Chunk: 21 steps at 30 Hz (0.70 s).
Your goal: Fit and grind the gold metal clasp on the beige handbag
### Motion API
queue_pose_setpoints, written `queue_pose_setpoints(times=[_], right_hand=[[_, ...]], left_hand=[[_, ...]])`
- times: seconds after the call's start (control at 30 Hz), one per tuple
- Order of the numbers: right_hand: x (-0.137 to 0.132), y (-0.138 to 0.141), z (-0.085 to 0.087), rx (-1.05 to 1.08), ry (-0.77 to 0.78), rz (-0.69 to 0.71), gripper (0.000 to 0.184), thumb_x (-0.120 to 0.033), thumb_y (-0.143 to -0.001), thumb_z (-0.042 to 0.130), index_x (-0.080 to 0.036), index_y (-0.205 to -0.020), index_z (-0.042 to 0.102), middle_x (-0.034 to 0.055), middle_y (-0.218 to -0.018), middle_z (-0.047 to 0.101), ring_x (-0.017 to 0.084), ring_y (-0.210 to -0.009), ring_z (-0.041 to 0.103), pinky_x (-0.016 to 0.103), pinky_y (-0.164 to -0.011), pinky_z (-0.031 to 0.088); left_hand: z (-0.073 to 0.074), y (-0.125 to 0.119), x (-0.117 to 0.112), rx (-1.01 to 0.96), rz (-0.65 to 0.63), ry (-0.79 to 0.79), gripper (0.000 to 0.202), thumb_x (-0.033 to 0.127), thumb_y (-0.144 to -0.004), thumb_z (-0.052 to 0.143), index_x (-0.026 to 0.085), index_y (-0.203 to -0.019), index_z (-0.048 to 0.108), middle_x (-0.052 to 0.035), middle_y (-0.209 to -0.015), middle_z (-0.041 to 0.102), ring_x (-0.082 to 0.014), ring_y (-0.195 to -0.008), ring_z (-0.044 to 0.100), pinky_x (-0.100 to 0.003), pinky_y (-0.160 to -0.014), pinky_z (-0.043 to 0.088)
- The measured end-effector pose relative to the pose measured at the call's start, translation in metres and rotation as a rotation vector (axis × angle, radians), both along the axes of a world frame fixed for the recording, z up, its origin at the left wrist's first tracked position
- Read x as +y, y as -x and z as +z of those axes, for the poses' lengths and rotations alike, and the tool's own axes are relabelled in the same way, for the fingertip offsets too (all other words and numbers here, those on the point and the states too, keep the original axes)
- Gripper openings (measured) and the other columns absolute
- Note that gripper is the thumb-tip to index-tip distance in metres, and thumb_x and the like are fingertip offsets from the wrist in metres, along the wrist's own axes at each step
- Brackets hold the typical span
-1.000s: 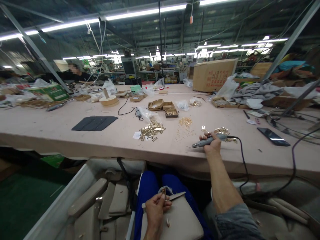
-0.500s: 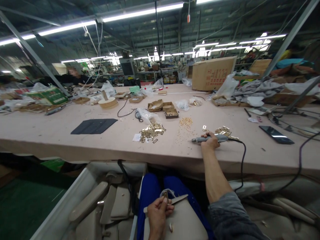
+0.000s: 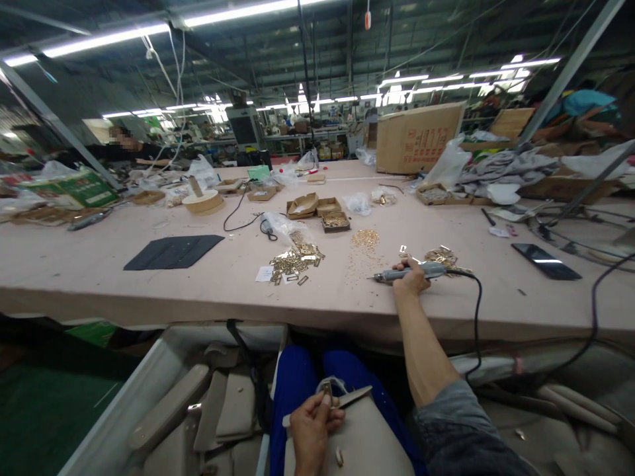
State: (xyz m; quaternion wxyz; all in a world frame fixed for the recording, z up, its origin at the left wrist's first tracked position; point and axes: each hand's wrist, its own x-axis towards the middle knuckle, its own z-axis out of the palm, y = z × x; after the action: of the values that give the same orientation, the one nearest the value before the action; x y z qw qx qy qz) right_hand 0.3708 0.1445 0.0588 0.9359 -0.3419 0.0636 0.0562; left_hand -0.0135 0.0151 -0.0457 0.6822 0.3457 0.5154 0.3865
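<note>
My right hand [image 3: 409, 280] is closed around a grey corded electric screwdriver [image 3: 403, 272] that lies nearly flat on the pink table [image 3: 149, 284], tip pointing left. Beside it are a heap of gold metal fittings [image 3: 440, 256] and scattered small gold screws [image 3: 366, 239]. On my lap lies a beige leather bag piece [image 3: 370, 436]. My left hand [image 3: 313, 422] pinches a small gold clasp [image 3: 327, 389] at the bag's top edge.
A pile of gold buckles [image 3: 295, 259], small cardboard trays [image 3: 320, 210], a dark leather panel [image 3: 171, 251], a phone [image 3: 546, 260] and a cardboard box [image 3: 419, 137] sit on the table. A bin of beige bag parts [image 3: 198, 410] stands at my left. Another person [image 3: 124, 149] works at far left.
My right hand has lowered the screwdriver from a tilted hold until it rests flat on the table. My left hand keeps its pinch on the clasp.
</note>
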Motion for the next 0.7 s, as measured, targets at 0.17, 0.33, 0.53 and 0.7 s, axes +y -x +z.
queue_pose_setpoints(times=[0.17, 0.33, 0.53, 0.7], right_hand=[[0.001, -0.001, -0.003, -0.019, 0.009, 0.013, 0.028, -0.021, -0.071, 0.078, -0.02, -0.075, 0.05, -0.0023, -0.067, 0.058, 0.012, -0.05, 0.052, 0.026, -0.044, 0.055], [0.004, 0.0, -0.004, -0.029, 0.014, 0.009, 0.029, -0.022, -0.073, 0.078, -0.02, -0.077, 0.05, -0.0026, -0.067, 0.058, 0.012, -0.049, 0.052, 0.026, -0.045, 0.055], [0.003, 0.002, -0.004, -0.03, 0.003, 0.011, 0.032, -0.027, -0.073, 0.081, -0.021, -0.077, 0.05, -0.0024, -0.067, 0.059, 0.012, -0.05, 0.052, 0.026, -0.045, 0.056], [0.0, 0.001, -0.003, -0.022, 0.0, 0.005, 0.03, -0.028, -0.075, 0.08, -0.02, -0.076, 0.05, -0.0023, -0.067, 0.059, 0.012, -0.049, 0.053, 0.027, -0.045, 0.057]], left_hand=[[0.002, -0.002, 0.001, -0.005, -0.001, 0.021, 0.058, 0.055, -0.058, 0.096, 0.007, -0.088, 0.081, -0.0173, -0.081, 0.079, -0.0219, -0.058, 0.074, -0.025, -0.052, 0.061], [0.007, -0.003, 0.0, 0.004, -0.001, 0.011, 0.058, 0.054, -0.059, 0.095, 0.006, -0.089, 0.081, -0.0179, -0.081, 0.079, -0.0221, -0.059, 0.074, -0.025, -0.051, 0.061], [0.011, -0.004, -0.002, 0.005, 0.038, 0.004, 0.056, 0.053, -0.058, 0.096, 0.006, -0.086, 0.08, -0.018, -0.079, 0.079, -0.0225, -0.057, 0.074, -0.024, -0.049, 0.06], [0.004, -0.006, -0.006, -0.007, 0.083, -0.037, 0.053, 0.052, -0.063, 0.093, 0.006, -0.086, 0.08, -0.0168, -0.078, 0.079, -0.0197, -0.055, 0.072, -0.021, -0.048, 0.058]])
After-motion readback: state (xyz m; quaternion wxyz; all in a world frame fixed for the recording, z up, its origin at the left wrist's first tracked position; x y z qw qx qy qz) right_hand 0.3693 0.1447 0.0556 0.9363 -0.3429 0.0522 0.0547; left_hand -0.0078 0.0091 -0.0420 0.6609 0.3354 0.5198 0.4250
